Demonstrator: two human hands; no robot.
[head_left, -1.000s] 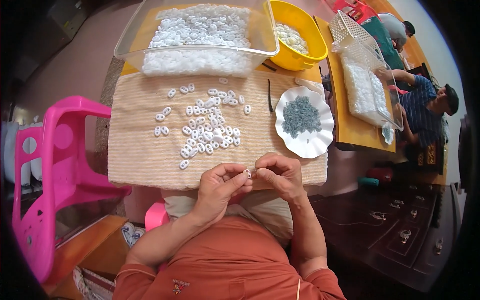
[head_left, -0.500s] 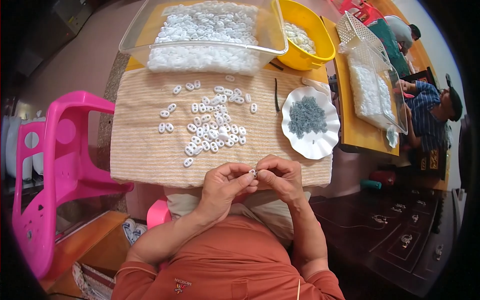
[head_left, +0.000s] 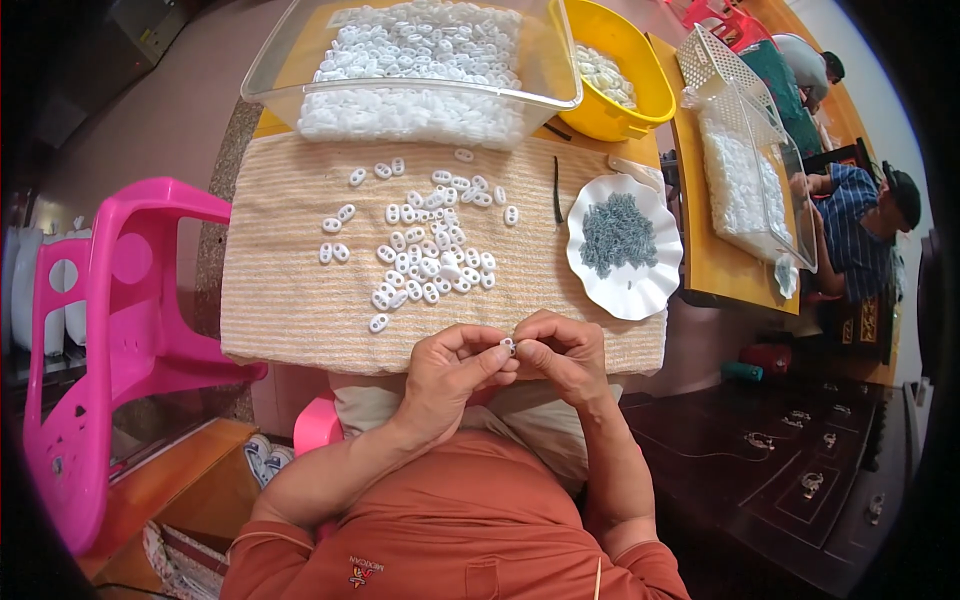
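A beige ribbed cloth (head_left: 300, 300) covers the work surface in front of the person, and a loose scatter of small white oval plastic pieces (head_left: 425, 250) lies across its middle, a few strays off to the left and one nearest the front edge. At the far side of the cloth stands a clear rectangular plastic tub (head_left: 420, 60) heaped with more of the same white pieces, and just right of it a round yellow plastic bowl (head_left: 625, 80) holding another small heap. On the right part of the cloth sits a white scalloped plate (head_left: 640, 285) carrying a pile of small grey metal bits, with a thin dark stick-like tool (head_left: 556, 190) lying between the plate and the scattered pieces. A bright pink plastic chair (head_left: 110, 330) stands to the left of the table. Farther right, another person in a striped shirt (head_left: 860, 230) sits by a second clear tub (head_left: 750, 170) on an orange tabletop. Nothing lies between the hands and the scattered pieces. At the near edge of the cloth, the left hand (head_left: 450, 370) and right hand (head_left: 565, 355) meet fingertip to fingertip, both pinching one small white oval piece (head_left: 507, 346) between them; it is pale, rounded and mostly hidden by the fingers, so its detail cannot be made out.
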